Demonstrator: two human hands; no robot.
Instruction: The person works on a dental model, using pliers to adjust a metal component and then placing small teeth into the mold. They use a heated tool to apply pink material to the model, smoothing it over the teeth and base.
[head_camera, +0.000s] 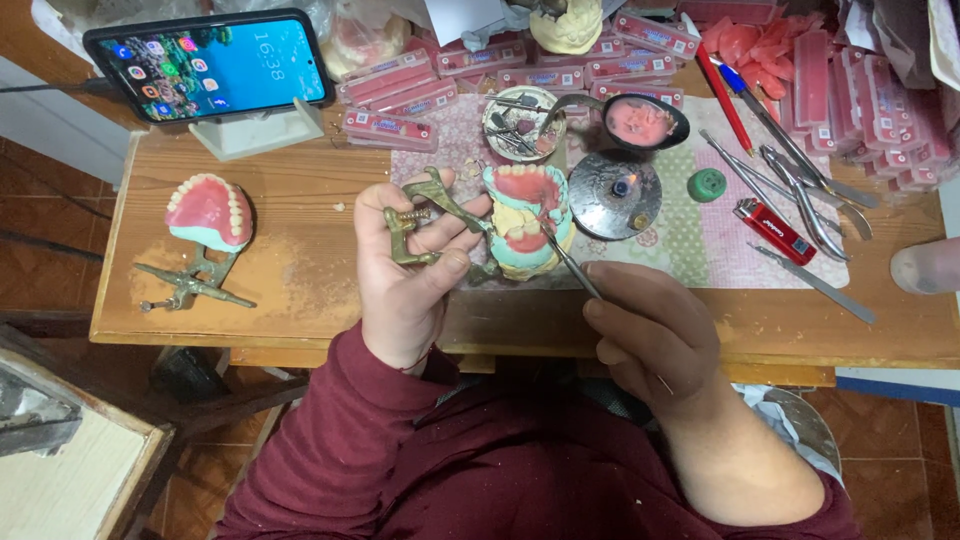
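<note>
1. Left hand (405, 270): closed around a brass-coloured articulator (425, 222), fingers wrapped over its frame and thumb pressing from below. The hand hangs above the near edge of the bench (300, 260), about midway along it.
2. Denture model (525, 220): mounted in the articulator, with pink wax gums, pale teeth and a green base. It sits just right of the left hand, above the patterned cloth (690, 240).
3. Right hand (650, 335): closed in a pen-like grip on a thin metal instrument (570, 262). The tip of the instrument touches the model's teeth. The hand is at the near edge of the bench.
4. Second denture model (208, 210): rests on its own articulator near the left end of the bench, well apart from both hands.
5. Small burner (615, 192): stands on the cloth just right of the held model, with a small flame showing.
6. Phone (210, 65): propped on a stand at the far left corner.
7. Red lighter (775, 230): lies on the cloth, with metal hand tools (800, 190) beside it toward the right end.
</note>
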